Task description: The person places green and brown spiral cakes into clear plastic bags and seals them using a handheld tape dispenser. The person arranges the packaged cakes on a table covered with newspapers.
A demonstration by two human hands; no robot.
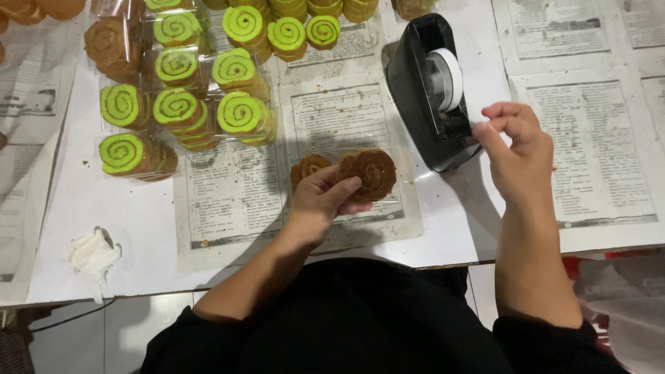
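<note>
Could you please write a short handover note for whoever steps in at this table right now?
Left hand: holds a clear pack of brown spiral cookies on the table, thumb on top.
Right hand: fingers pinched at the cutter end of the black tape dispenser; whether tape is between them cannot be told.
Done: packs of green spiral cookies lie grouped at the upper left.
Left: the brown pack shows no tape yet.
Also: crumpled white tissue near the front left edge.

Small home-style snack-packing station: newspaper-covered table (138, 228), rows of wrapped spiral cookies (180, 104), black tape dispenser (429, 90), tiled floor below.
</note>
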